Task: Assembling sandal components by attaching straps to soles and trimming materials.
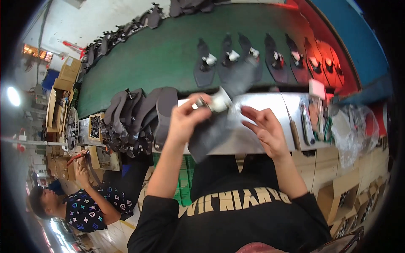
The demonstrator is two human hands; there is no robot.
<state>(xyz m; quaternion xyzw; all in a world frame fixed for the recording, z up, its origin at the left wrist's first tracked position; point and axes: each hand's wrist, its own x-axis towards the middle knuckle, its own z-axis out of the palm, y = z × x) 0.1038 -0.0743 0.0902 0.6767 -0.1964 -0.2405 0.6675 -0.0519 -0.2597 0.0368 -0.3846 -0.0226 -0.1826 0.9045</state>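
Above the smooth metal bench [240, 144], pinching white wrapping [221, 100] on a dark, flat sandal [213, 135] (blurred along its length) with the left hand [185, 119]; holding the right hand [270, 135] just beside, with fingers loosely spread.

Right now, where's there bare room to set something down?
Largest: the green surface, between the far-edge sole pile and the sandal row. Smaller: the metal tabletop, seen between the held sandal and your right hand. Crowded: the tabletop's left end, with heaped sandals, and its right end, with tools and clear plastic.
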